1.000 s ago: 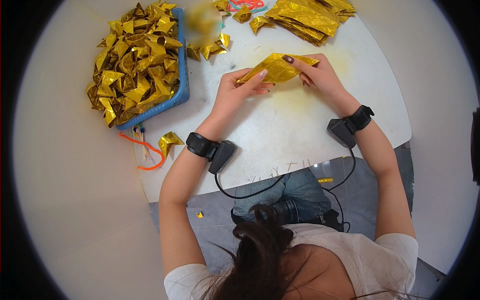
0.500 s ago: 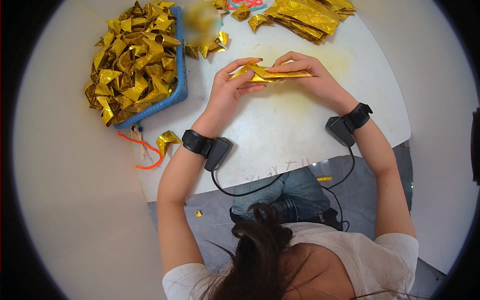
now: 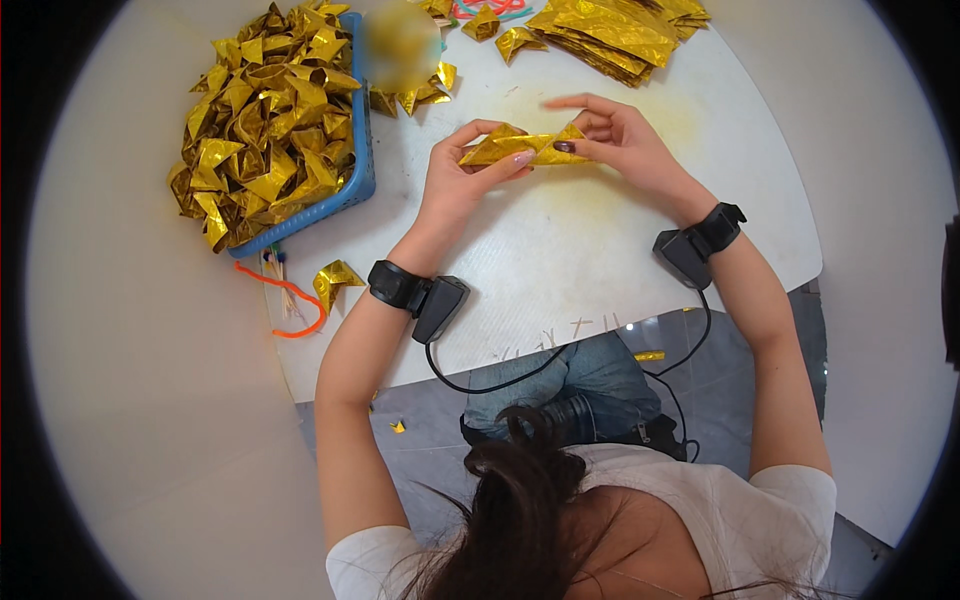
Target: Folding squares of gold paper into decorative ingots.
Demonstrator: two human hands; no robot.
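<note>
A sheet of shiny gold foil paper (image 3: 538, 151), partly folded into a long narrow shape with raised points, is held between my two hands over the white table. My left hand (image 3: 462, 172) grips its left end, thumb on the near side and fingers behind. My right hand (image 3: 622, 143) pinches its right part with the thumb in front; the index finger sticks out above the paper. The fingers behind the foil are partly hidden.
At the left a blue basket (image 3: 366, 165) is heaped with folded gold paper pieces (image 3: 270, 120). Flat gold sheets (image 3: 610, 40) are stacked at the far side. A single folded piece (image 3: 337, 284) and an orange pipe cleaner (image 3: 318, 318) lie by my left forearm. Cables hang from both wrist devices.
The right end of the paper, flat and long before, is now folded inward with a point standing up. My right thumb has come round to the near side and the index finger has lifted.
</note>
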